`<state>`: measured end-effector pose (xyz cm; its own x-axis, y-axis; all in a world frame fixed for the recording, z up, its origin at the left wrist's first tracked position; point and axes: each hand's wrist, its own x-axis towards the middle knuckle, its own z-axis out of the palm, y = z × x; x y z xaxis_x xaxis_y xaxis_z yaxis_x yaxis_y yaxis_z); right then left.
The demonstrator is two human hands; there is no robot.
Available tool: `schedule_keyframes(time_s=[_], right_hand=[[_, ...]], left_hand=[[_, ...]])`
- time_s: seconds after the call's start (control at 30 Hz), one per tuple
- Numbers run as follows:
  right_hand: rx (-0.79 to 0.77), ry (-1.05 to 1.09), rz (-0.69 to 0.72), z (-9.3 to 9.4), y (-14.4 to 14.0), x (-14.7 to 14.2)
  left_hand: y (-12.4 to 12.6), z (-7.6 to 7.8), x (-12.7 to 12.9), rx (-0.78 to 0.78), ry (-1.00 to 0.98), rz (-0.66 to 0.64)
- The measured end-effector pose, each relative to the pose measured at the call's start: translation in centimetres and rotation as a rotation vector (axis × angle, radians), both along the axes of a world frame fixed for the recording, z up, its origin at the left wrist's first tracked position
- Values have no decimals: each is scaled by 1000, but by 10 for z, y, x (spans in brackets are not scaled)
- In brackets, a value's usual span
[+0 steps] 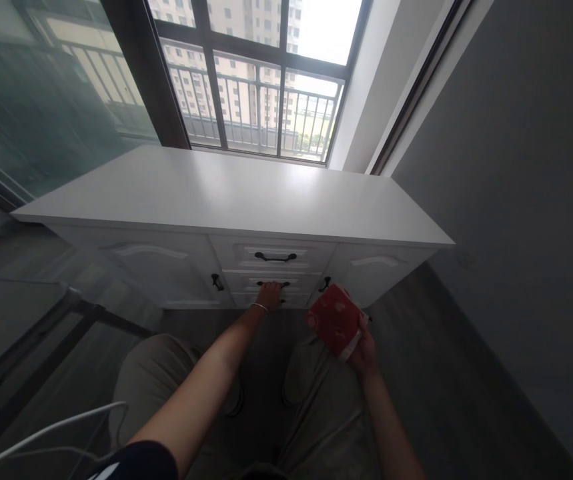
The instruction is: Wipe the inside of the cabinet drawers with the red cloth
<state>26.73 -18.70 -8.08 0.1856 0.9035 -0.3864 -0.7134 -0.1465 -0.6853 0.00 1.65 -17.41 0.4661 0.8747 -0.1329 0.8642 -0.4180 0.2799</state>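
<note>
My left hand [269, 295] reaches forward to the white cabinet's middle drawer [296, 277], its fingers closed over the dark drawer handle [285, 285]. That drawer appears closed, level with the front. In my right hand [365, 350] is a flat red item [335, 319] with a pale pattern and a whitish edge, perhaps folded cloth; I cannot tell its exact kind. It is held by its right side, in front of the right cabinet door [379, 273] and over my right knee. My fingers partly cover its edge.
The white cabinet top [246, 193] spans the view below a barred window [256, 87]. Above the middle drawer is a top drawer handle [276, 257]. A dark-framed piece of furniture [76, 320] stands at left, near a white cable [61, 423]. A grey wall [516, 200] bounds the right.
</note>
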Motion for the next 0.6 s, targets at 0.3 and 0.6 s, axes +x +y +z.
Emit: schedule_keyframes(time_s=[0.3,0.6], right_hand=[[101,114,-268,19,11,-11],[488,-15,-389,162,96,-21]], left_hand=[[-15,63,-24,-9,-180,34],[-135,81,-230,152,-288,496]])
